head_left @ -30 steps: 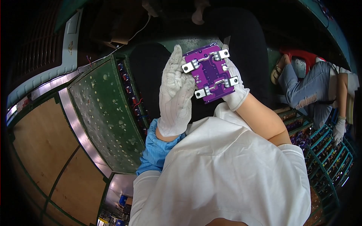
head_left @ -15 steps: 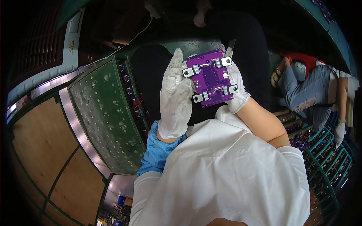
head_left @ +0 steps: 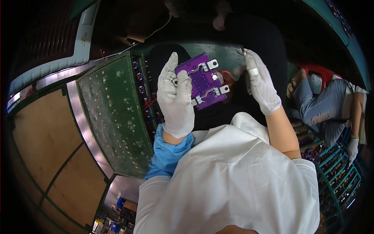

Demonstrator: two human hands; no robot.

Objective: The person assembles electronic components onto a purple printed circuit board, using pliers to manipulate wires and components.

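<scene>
A purple circuit board (head_left: 204, 83) rests in my white-gloved left hand (head_left: 176, 95), tilted, with its underside of pale traces facing up. Black-and-silver metal terminals sit at its corners, and my thumb lies across its left edge. To the right and apart from the board, my gloved right hand (head_left: 260, 80) is closed around a thin, dark metal tool (head_left: 242, 50); only its tip shows beyond the fingers, so its kind is unclear. A strip of white tape wraps one finger of that glove. Behind the board's right side, a reddish blurred thing (head_left: 226, 78) is partly hidden.
Left of me stands a speckled green metal panel (head_left: 113, 113), with a row of boards and red wires (head_left: 145, 93) along its edge. At right, a person in jeans (head_left: 319, 99) sits on a red stool (head_left: 311, 70), near a teal wire rack (head_left: 339, 175) full of boards.
My right hand has let go of the board and moved right, away from it, with the thin tool. The left hand keeps the board, which has shifted left.
</scene>
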